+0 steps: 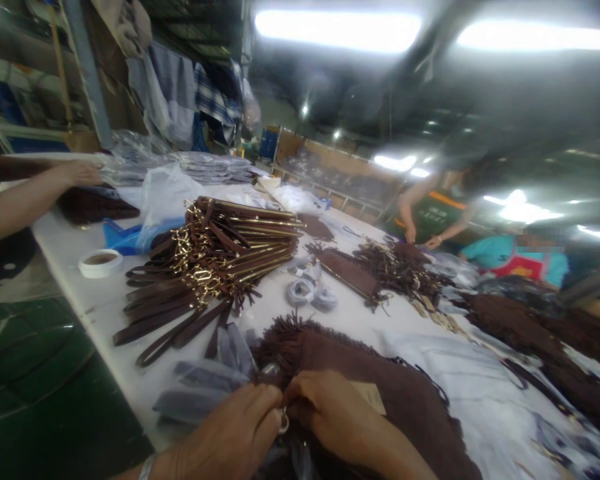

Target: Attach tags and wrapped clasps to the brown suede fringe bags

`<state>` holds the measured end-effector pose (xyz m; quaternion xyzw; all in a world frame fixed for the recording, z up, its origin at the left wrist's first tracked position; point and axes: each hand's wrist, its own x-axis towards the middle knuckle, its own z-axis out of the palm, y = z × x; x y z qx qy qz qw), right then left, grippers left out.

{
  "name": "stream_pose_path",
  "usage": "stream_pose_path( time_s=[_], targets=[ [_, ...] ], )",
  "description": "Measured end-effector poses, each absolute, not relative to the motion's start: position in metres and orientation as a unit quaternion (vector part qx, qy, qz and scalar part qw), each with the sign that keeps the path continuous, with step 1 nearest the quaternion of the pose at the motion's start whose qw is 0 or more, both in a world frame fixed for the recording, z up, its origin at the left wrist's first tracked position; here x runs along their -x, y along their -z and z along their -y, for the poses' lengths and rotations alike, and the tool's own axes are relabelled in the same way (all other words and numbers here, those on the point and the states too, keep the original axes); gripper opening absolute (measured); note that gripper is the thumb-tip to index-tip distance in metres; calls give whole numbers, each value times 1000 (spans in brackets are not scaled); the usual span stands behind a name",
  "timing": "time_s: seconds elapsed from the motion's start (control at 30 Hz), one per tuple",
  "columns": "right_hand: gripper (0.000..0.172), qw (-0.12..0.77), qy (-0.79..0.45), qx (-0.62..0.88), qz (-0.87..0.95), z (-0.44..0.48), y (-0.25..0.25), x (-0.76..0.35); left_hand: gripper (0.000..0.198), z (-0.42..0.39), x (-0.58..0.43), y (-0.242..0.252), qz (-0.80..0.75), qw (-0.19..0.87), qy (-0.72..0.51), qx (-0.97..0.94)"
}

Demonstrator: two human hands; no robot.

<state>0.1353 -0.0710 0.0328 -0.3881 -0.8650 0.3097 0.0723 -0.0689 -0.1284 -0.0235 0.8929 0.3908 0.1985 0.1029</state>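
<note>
Both hands meet at the near edge of a dark brown fringed bag [350, 357], which lies on the table with a tan tag [369, 397] on it. My left hand [237, 427] is closed, its fingertips pinching at a gold-coloured metal ring [284, 421]. Pressed close beside it, my right hand [340, 413] is also closed, with bent fingers over the bag's edge. What the right fingertips grip is hidden. Grey wrapped strips [200, 377] lie just left of the hands.
A pile of brown pouches with gold zips and clasps [230, 247] fills the table's middle left, near a white tape roll [100, 263]. Another person's hand [83, 173] is at the left. Two people [435, 213] work across the table. White plastic [445, 367] lies right.
</note>
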Motion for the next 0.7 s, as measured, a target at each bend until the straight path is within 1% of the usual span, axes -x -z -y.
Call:
stream_pose_path(
  time_s=[0.07, 0.17, 0.3, 0.43, 0.5, 0.57, 0.7],
  targets=[
    [26, 88, -318, 384, 862, 71, -29, -138, 23, 131, 70, 26, -400, 155, -241, -871],
    [27, 113, -326, 381, 858, 73, -26, -140, 11, 134, 70, 27, -428, 274, -304, -806],
    [28, 125, -331, 391, 850, 74, -26, -138, 16, 122, 67, 28, -507, 460, -340, -645],
    [27, 119, -327, 400, 848, 76, -27, -137, 22, 101, 60, 37, -496, 574, -333, -560],
    [26, 117, -321, 405, 848, 76, -26, -138, 21, 95, 59, 44, -477, 614, -320, -542],
    [25, 118, -316, 408, 849, 76, -25, -138, 19, 93, 58, 49, -469, 624, -319, -537],
    [26, 123, -311, 409, 849, 78, -22, -138, 12, 96, 57, 51, -490, 575, -329, -567]
  ],
)
